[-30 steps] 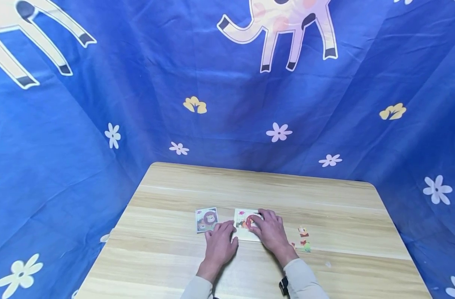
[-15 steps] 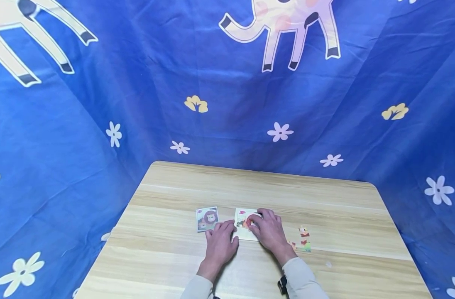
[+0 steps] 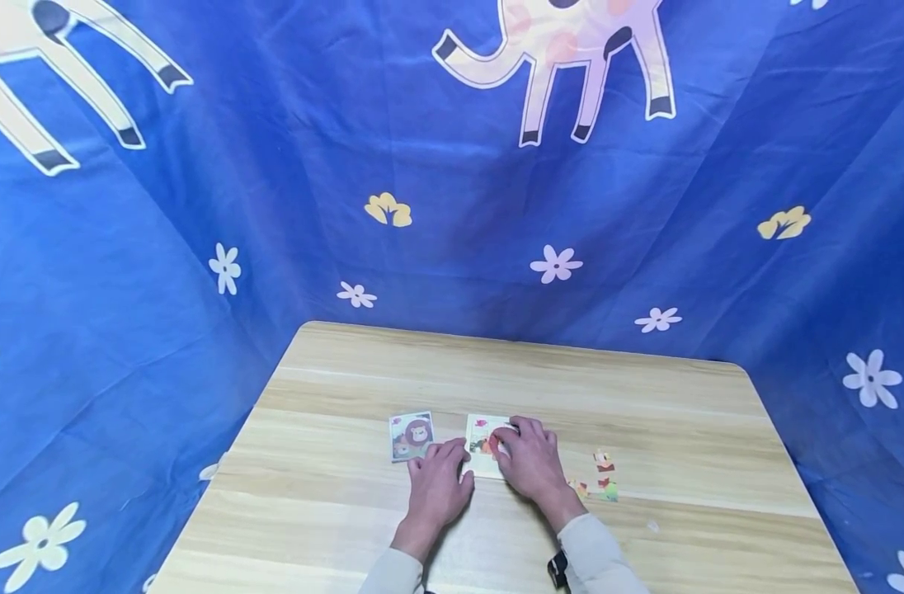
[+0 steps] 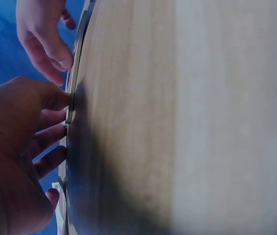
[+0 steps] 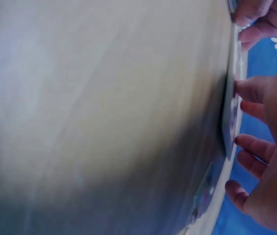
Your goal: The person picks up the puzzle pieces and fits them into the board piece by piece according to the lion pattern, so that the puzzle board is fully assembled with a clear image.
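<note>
A small white jigsaw puzzle board (image 3: 485, 471) lies flat on the table, partly filled with a coloured picture. My left hand (image 3: 439, 488) holds its near left corner, index fingertip at the left edge and thumb (image 4: 62, 99) against the front edge. Over the board's right half is my right hand (image 3: 529, 460); its thumb and index finger pinch at a red puzzle piece (image 3: 494, 441) on the picture. The right hand's other fingers (image 5: 252, 147) reach round toward the board's right end. That side of the board is hidden under the hand.
A picture card (image 3: 411, 436) with a lion lies left of the board, its near corner close to the left fingers. Several loose puzzle pieces (image 3: 607, 488) lie right of the right wrist on the wooden table (image 3: 348, 528). A blue patterned cloth (image 3: 452, 247) hangs behind.
The right hand has shifted slightly left and turned a little over the board, so more of the loose piece beside its wrist shows. The left hand keeps its place.
</note>
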Available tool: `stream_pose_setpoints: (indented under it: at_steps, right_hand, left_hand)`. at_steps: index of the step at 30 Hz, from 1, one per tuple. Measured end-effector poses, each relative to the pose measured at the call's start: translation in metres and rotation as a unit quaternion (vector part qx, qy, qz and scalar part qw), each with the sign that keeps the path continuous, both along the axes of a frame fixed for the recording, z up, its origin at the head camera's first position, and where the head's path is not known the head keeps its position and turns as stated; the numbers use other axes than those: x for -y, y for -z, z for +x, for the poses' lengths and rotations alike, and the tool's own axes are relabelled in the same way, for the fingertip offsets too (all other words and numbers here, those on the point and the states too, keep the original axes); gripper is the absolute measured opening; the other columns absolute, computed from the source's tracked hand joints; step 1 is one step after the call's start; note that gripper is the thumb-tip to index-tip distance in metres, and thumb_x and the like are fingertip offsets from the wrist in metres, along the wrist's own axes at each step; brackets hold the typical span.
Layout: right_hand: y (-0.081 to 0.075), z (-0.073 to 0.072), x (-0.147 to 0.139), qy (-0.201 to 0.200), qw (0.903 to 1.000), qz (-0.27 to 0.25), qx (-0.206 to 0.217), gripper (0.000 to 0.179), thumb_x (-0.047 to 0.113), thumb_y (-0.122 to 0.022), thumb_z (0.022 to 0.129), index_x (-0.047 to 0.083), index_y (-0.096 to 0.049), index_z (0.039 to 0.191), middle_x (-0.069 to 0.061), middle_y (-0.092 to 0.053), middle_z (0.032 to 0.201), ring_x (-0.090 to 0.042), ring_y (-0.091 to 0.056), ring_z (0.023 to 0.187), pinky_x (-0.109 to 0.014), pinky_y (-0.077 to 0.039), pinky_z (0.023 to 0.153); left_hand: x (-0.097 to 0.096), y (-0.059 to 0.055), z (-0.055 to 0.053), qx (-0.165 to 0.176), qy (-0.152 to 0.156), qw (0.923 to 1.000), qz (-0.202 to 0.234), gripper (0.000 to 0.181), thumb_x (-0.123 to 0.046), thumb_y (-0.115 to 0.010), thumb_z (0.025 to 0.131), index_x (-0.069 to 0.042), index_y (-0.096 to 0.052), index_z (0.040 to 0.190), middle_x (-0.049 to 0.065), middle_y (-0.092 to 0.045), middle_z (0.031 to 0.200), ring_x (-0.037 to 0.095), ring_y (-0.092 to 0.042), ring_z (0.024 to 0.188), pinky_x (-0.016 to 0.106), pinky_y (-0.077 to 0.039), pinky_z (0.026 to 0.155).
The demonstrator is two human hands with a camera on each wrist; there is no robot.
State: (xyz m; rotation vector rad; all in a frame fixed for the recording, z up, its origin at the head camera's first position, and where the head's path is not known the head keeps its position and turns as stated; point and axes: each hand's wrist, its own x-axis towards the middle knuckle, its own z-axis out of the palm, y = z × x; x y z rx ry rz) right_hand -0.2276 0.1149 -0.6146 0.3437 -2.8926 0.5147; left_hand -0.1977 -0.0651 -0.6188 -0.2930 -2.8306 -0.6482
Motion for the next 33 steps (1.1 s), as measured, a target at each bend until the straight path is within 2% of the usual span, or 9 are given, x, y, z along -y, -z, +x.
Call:
stream_pose_setpoints:
  at_steps: [8,15,24,33]
  right_hand:
    - [-0.008,0.006,-0.011,0.006,0.9992,-0.020,0.033,0.042,0.028,-0.068,0.083,0.027,-0.062,0.124,-0.008,-0.055,0.136,-0.029,-0.048,0.128,-0.053,-0.038,0.097]
    - [-0.008,0.012,-0.023,0.023,0.9977,-0.040,0.050,0.055,0.026,-0.068,0.082,0.023,-0.054,0.136,-0.010,-0.051,0.141,-0.032,-0.047,0.131,-0.055,-0.036,0.104]
    - [-0.002,0.020,-0.046,0.064,0.9948,-0.051,0.060,0.058,0.031,-0.068,0.084,0.025,-0.050,0.140,-0.007,-0.052,0.139,-0.030,-0.047,0.129,-0.055,-0.036,0.103]
    - [-0.001,0.024,-0.063,0.071,0.9951,-0.047,0.049,0.057,0.030,-0.068,0.083,0.023,-0.052,0.138,-0.007,-0.053,0.138,-0.030,-0.047,0.129,-0.054,-0.038,0.100]
  left_hand:
    - [-0.002,0.000,0.001,0.002,0.002,1.0000,0.006,0.017,-0.028,-0.070,0.077,-0.022,-0.066,0.092,-0.006,-0.065,0.125,0.019,-0.056,0.108,0.041,-0.032,0.079]
    - [-0.001,0.001,0.000,0.004,0.001,0.9999,0.011,0.017,-0.028,-0.070,0.077,-0.021,-0.066,0.093,-0.006,-0.065,0.126,0.020,-0.056,0.108,0.042,-0.032,0.081]
    - [-0.001,0.002,-0.001,0.009,0.000,0.9999,0.013,0.017,-0.027,-0.069,0.078,-0.021,-0.067,0.094,-0.006,-0.065,0.126,0.021,-0.056,0.108,0.042,-0.032,0.080]
    - [-0.001,0.005,-0.001,-0.001,-0.001,0.9999,0.013,0.017,-0.027,-0.070,0.077,-0.021,-0.067,0.093,-0.006,-0.065,0.125,0.021,-0.057,0.107,0.041,-0.032,0.079]
